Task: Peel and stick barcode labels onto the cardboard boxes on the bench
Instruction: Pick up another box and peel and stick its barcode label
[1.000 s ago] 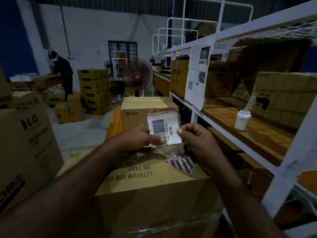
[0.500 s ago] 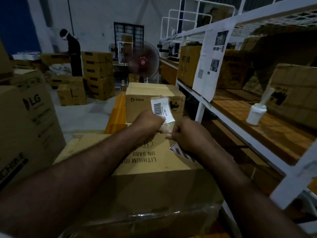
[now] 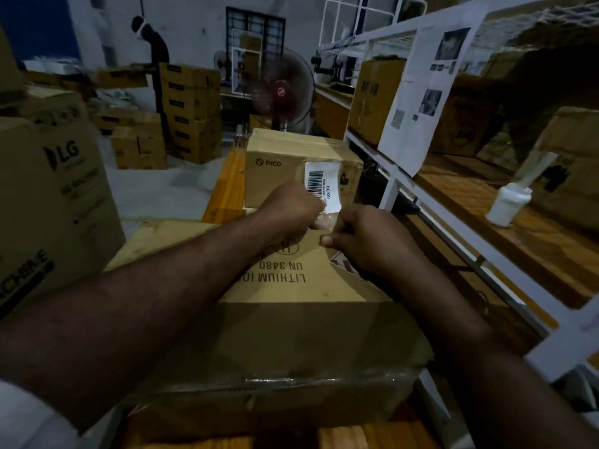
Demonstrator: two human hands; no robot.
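Barcode label [image 3: 322, 186]: white, with black bars and the print 50/39. It stands upright above the two hands, in front of the near face of the PICO box [image 3: 275, 157]. I cannot tell if it touches that face.
Left hand [image 3: 291, 205]: fingers are curled and it pinches the lower left edge of the barcode label.
Right hand [image 3: 366, 241]: just right of the left hand. Thumb and forefinger are closed together on a clear backing strip [image 3: 328, 218], which shines under the label.
Near box [image 3: 291, 303]: a big cardboard box under both forearms, printed LITHIUM and UN 3480 upside down. Plastic film wraps its near lower part. The hands are over its far edge.
PICO box: a smaller cardboard box, directly behind the near box.
Surface [image 3: 227, 179]: orange wood, visible left of the PICO box.
Shelf rack [image 3: 395, 186]: a white frame on the right with wooden shelves. It carries cardboard boxes and a white bottle [image 3: 507, 205]. A printed paper sheet [image 3: 421, 92] hangs on the frame.
LG box [image 3: 55, 189]: large, on the left.
Far side: a standing fan [image 3: 282, 92], a stack of boxes [image 3: 191, 108] and a person [image 3: 155, 43] in dark clothes.
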